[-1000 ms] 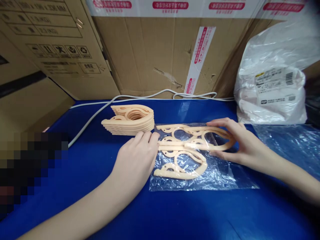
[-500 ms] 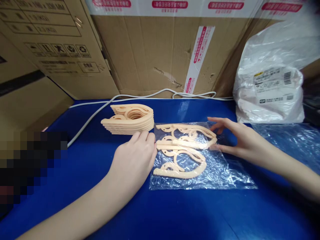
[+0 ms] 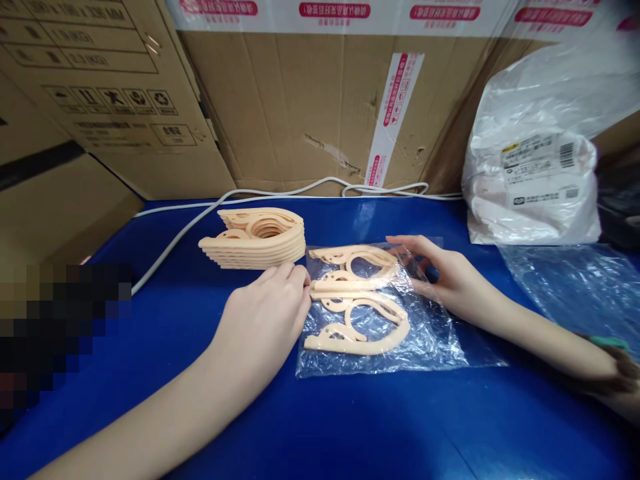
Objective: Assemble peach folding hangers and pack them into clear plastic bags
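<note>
My left hand (image 3: pixel 267 303) pinches the clear bag (image 3: pixel 430 343) by its left edge. My right hand (image 3: pixel 435 267), fingers parted, touches the right end of the far hanger (image 3: pixel 360 286).

The light in here is moderate, seemingly from overhead, laying a faint pale streak on the blue tabletop (image 3: pixel 320 433) and sharp white glints over the clear bag (image 3: pixel 435 340). Gloom gathers at the lower right. The middle looks fairly crisp, while print on the left-hand carton (image 3: pixel 110 100) turns soft, the outer edges stretch, and coarse pixel blocks (image 3: pixel 60 333) mask the left side.
</note>
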Motion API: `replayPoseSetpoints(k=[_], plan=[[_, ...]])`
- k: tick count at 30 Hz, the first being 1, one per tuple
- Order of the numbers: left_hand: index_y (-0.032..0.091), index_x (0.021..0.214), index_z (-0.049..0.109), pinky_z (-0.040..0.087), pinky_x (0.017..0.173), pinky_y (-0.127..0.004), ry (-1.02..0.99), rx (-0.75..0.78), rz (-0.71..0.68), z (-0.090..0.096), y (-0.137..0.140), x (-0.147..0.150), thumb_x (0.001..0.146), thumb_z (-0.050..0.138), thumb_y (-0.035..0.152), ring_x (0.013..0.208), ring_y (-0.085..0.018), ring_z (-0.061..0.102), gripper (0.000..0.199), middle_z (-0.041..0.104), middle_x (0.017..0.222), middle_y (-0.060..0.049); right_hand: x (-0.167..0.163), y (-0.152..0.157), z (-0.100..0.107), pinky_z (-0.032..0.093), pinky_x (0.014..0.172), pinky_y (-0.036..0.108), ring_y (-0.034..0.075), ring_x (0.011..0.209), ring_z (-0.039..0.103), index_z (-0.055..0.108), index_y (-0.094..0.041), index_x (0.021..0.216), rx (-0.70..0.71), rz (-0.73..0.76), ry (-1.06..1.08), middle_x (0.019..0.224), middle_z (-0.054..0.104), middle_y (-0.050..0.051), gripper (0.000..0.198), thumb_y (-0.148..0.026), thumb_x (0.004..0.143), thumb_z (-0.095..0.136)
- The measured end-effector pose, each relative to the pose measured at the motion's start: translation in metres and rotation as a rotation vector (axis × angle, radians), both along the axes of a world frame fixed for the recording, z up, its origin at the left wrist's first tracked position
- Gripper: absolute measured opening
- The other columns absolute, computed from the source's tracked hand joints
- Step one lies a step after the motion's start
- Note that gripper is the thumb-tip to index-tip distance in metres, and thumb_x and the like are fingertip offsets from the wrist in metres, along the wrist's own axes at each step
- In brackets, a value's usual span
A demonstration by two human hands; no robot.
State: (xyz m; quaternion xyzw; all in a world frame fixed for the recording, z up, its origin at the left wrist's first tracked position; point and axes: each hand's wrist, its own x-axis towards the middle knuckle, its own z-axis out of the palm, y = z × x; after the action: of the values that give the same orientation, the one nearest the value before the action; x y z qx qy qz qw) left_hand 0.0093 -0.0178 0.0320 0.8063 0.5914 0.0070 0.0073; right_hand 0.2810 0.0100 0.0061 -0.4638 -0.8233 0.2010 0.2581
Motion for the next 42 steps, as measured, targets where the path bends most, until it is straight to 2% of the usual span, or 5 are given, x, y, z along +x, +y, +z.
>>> replayPoseSetpoints(k=[11,20,27,34,42], plan=[[0.023,0.093,0.062,0.036,0.060,-0.031,-0.046,-0.101,0.076,0.006,0.001,-0.001,0.094,0.049,0.031,0.084,-0.025,0.067,0.015,0.070,0.092,0.001,-0.005,0.003,-0.002,0.051,0.065,0.030,0.016,0.077,0.063,0.050,-0.020,0.129,0.006,-0.016,0.025,0.099,0.069,0.004,0.052,-0.050,0.088,0.062],[0.023,0.096,0.062,0.035,0.061,-0.031,0.005,-0.127,0.087,0.005,0.005,0.001,0.099,0.045,0.028,0.085,-0.026,0.068,0.019,0.071,0.095,0.000,-0.007,0.003,-0.006,0.052,0.071,0.034,0.018,0.080,0.064,0.051,-0.023,0.128,0.035,-0.065,-0.037,0.106,0.070,0.005,0.053,-0.055,0.087,0.061],[0.025,0.096,0.064,0.036,0.061,-0.031,-0.016,-0.149,0.089,0.008,0.006,-0.003,0.098,0.047,0.033,0.083,-0.025,0.068,0.019,0.072,0.093,0.001,-0.005,0.001,-0.006,0.052,0.072,0.037,0.021,0.081,0.063,0.052,-0.022,0.128,0.051,-0.081,-0.068,0.101,0.069,0.007,0.051,-0.055,0.090,0.056],[0.024,0.099,0.063,0.039,0.064,-0.032,-0.016,-0.179,0.066,0.010,0.009,-0.003,0.100,0.044,0.028,0.087,-0.026,0.068,0.020,0.072,0.097,0.000,-0.005,-0.001,-0.003,0.052,0.070,0.037,0.021,0.081,0.063,0.052,-0.022,0.127,0.060,-0.057,-0.066,0.099,0.069,0.008,0.042,-0.046,0.093,0.054],[0.021,0.100,0.060,0.034,0.056,-0.030,0.062,-0.133,0.044,0.002,0.006,0.001,0.100,0.038,0.020,0.077,-0.025,0.069,0.022,0.070,0.097,-0.003,-0.006,0.002,-0.003,0.051,0.063,0.032,0.017,0.069,0.060,0.054,-0.021,0.123,0.009,-0.050,0.002,0.090,0.069,0.005,0.041,-0.045,0.090,0.058]])
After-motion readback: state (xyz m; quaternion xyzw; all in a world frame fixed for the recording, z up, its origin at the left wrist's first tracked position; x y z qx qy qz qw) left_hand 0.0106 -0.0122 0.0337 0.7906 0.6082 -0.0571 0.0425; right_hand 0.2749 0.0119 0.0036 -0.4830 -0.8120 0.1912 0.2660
